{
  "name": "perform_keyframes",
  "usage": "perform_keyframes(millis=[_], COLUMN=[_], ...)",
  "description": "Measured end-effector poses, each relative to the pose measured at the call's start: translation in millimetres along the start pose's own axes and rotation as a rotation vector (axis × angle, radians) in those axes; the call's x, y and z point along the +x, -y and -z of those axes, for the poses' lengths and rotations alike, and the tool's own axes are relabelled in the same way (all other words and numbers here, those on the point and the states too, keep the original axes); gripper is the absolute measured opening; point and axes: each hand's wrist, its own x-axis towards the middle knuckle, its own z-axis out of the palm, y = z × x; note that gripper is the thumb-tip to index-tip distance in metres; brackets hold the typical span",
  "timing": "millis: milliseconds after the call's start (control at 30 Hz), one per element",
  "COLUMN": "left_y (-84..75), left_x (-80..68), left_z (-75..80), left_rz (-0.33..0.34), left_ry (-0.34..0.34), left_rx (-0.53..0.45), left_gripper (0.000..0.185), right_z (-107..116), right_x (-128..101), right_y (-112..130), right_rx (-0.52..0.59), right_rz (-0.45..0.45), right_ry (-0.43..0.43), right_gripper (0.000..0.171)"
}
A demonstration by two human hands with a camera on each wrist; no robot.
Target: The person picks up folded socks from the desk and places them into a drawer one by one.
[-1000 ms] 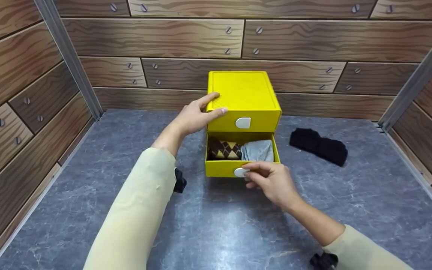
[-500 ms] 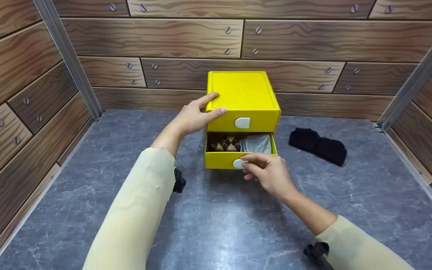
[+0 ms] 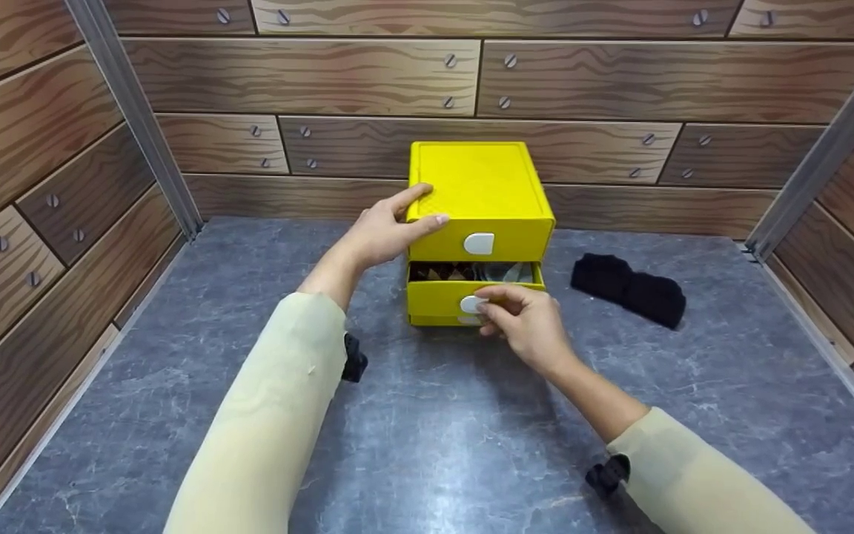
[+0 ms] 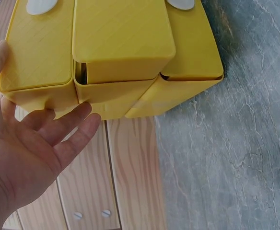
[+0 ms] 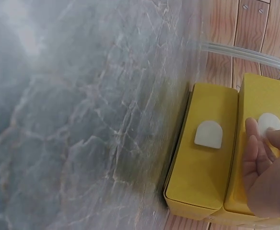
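Note:
A yellow two-drawer box (image 3: pixel 480 185) stands at the back middle of the grey tabletop. My left hand (image 3: pixel 433 204) rests with straight fingers on the box's top left front corner; the left wrist view shows the left hand (image 4: pixel 44 143) open against the box (image 4: pixel 121 38). My right hand (image 3: pixel 488 304) pinches the white handle (image 3: pixel 468 304) of the lower drawer (image 3: pixel 434 300), which stands a narrow gap out. Brown argyle socks (image 3: pixel 445 272) and grey socks (image 3: pixel 505 272) peek through that gap. In the right wrist view my fingers (image 5: pixel 257 153) sit on that handle (image 5: pixel 269 122).
The upper drawer with its white handle (image 3: pixel 479 243) is closed. A pair of black socks (image 3: pixel 627 289) lies on the tabletop (image 3: pixel 434 445) right of the box. Wood-pattern walls (image 3: pixel 49 185) close in the left, back and right sides.
My right hand has moved toward the box with the lower drawer, which went from about half out to a narrow gap. The left hand has stayed in place.

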Motion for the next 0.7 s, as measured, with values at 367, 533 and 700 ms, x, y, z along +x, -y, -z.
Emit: perform_keyframes(millis=[367, 533, 700], left_y=[-0.3, -1.1, -1.6], left_x=[0.6, -0.2, -0.2], left_z=[-1.4, -0.9, -0.2], left_rz=[0.0, 0.001, 0.003], left_ry=[-0.008, -0.002, 0.001], left_rx=[-0.002, -0.003, 0.001], left_gripper=[0.084, 0.083, 0.084], right_z=[-2.9, -3.2, -4.5], right_x=[14.5, 18.8, 22.4], right_y=[-3.2, -4.6, -5.7], right_rx=[0.007, -0.018, -0.005], right_rz=[0.001, -0.004, -0.005], right_ry=[-0.034, -0.041, -0.05], right_gripper=[0.014, 0.014, 0.014])
